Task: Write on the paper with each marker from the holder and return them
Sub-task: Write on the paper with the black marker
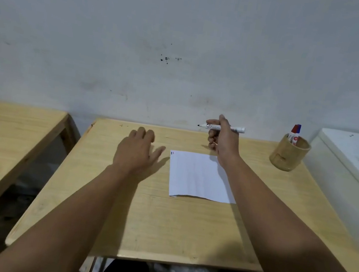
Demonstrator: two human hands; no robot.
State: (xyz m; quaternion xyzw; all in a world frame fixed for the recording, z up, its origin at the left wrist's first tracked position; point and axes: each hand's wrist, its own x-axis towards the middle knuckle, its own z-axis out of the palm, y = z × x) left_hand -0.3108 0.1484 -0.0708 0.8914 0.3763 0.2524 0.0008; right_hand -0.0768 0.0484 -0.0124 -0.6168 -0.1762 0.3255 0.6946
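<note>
Right hand (219, 139): closed around an uncapped black whiteboard marker (223, 127), held level above the far edge of the desk (140, 211), tip pointing left. We see no cap anywhere in view.

Left hand (136, 150): open, palm down, fingers spread, on or just over the desk to the left of the paper (198, 176); it holds nothing. We cannot tell whether it touches the wood.

Paper: white sheet lying flat near the desk's middle, partly under our right forearm. Small red and blue marks at its upper left corner; no black mark that we can make out.

Holder (289, 153): round bamboo cup at the far right of the desk, upright, well apart from the paper. Red marker (293, 133) and blue marker (298, 129) stand in it, caps up.

Handling, marker: we judge it light, rigid, with a smooth plastic barrel that could roll in the fingers. Best held on the barrel just behind the tip for writing.

Handling, paper: thin and light, likely to slide under the stroke; the free hand should pin a corner.

Progress: judging by the marks, black is probably the last to write.
</note>
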